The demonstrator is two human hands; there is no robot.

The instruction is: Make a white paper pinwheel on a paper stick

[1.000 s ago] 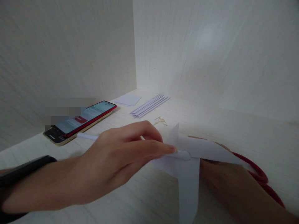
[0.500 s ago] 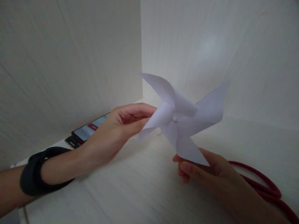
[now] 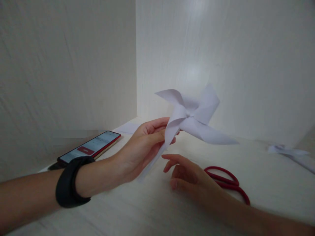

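Note:
A white paper pinwheel (image 3: 194, 119) with curved blades is held up in front of me above the table. Behind its lower left blade, my left hand (image 3: 150, 141) is closed around it, the fingers partly hidden by the paper. A thin white stick (image 3: 151, 165) slants down from the pinwheel past my left palm. Below the pinwheel is my right hand (image 3: 189, 178), its fingers apart and loosely curled, holding nothing. Red-handled scissors (image 3: 228, 180) lie just behind my right wrist, their blades hidden. I wear a black wristband (image 3: 71, 183) on my left wrist.
A lit phone (image 3: 92, 147) with a red edge rests on a dark object by the left wall. White paper (image 3: 128, 127) lies near the corner. Another folded white paper piece with a stick (image 3: 290, 153) is at the far right. Pale walls (image 3: 221, 49) meet behind the table.
The pinwheel has turned, and its stick now shows. My right hand has moved left, with its fingers more spread. The view has shifted, bringing the paper piece at right into sight.

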